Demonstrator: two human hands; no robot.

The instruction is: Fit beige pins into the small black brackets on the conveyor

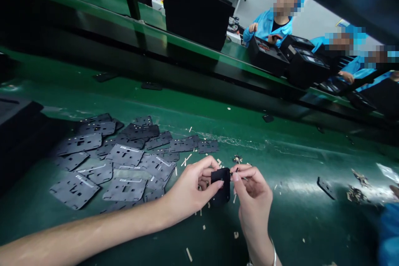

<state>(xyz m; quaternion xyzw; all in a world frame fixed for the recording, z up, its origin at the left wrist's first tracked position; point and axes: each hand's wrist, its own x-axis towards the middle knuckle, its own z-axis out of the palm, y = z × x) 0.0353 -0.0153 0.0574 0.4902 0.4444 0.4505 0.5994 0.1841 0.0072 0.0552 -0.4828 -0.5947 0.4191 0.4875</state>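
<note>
My left hand [199,183] grips a black flat plastic plate [222,193] with rounded corners, its thumb across the front face. At the plate's right edge, my right hand [254,191] pinches a small dark strip-like piece [236,171] between thumb and fingers. Whether that piece touches the plate I cannot tell. Left of my hands lies a loose pile of flat grey-black plates [126,156] with cut-outs, some bearing pale strips. Just beyond my right hand sits a small cluster of tiny dark parts [237,158].
Pale paper-like scraps [188,254] dot the green work surface [131,237]. To the right lie another black plate [326,188] and a heap of small bits [357,193]. A dark box [18,133] stands at left. Across the raised shelf, co-workers in blue [264,27] handle black cases [269,56].
</note>
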